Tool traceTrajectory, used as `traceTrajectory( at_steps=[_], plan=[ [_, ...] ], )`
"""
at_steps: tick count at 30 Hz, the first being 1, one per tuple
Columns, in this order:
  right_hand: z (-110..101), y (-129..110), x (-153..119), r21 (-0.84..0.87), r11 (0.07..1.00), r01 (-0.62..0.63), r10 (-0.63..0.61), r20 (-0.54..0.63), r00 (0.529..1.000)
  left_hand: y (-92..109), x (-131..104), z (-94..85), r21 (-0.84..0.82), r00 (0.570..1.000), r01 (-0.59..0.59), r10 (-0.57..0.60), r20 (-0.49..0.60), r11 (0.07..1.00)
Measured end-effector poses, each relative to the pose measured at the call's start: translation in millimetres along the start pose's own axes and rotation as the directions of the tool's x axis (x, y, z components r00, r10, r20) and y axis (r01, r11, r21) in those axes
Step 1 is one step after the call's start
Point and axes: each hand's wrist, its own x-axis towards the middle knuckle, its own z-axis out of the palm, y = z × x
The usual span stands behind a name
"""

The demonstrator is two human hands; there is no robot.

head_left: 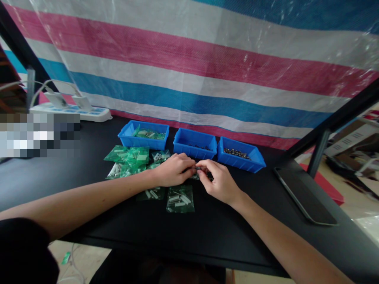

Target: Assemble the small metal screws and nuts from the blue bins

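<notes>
My left hand [174, 169] and my right hand [218, 179] meet over the middle of the black table, fingertips almost touching. Between them is a small dark part [196, 168], pinched by both hands; it is too small to name. Below the hands lies a green-tinted plastic bag [180, 199] of white and metal pieces. Several similar bags [130, 159] are heaped beside my left hand, some partly hidden under its wrist. Just behind the hands, a blue bin [195, 150] contains small dark parts, and the blue bin [241, 161] to its right holds shiny metal pieces.
A third blue bin [143, 142] at the left holds more green bags. A phone [304, 197] lies on the right of the table [207, 236]. At the back left is a white power strip [97, 114] with plugs. A striped sheet [189, 67] hangs behind.
</notes>
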Motion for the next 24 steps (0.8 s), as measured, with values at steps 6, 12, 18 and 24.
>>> traceTrajectory(
  at_steps=[6,12,18,24],
  plan=[
    [1.3,2.9,0.7,-0.014,0.998,0.057,-0.057,-0.021,0.998,-1.3,-0.1,1.7,0.041,1.000,-0.010,0.010,-0.004,0.999],
    [4.0,5.6,1.1,-0.062,0.996,0.061,-0.063,-0.030,0.998,-0.7,0.7,0.7,0.038,1.000,-0.001,0.001,0.005,0.999],
    [3.3,5.5,1.7,-0.130,0.991,0.013,-0.022,-0.067,0.997,-0.2,0.5,0.4,0.019,1.000,0.012,-0.012,0.010,1.000],
    [0.6,2.9,1.4,-0.109,0.993,-0.043,0.035,-0.075,0.997,-0.5,-0.4,0.8,0.027,1.000,0.027,-0.027,0.014,0.999]
  ],
)
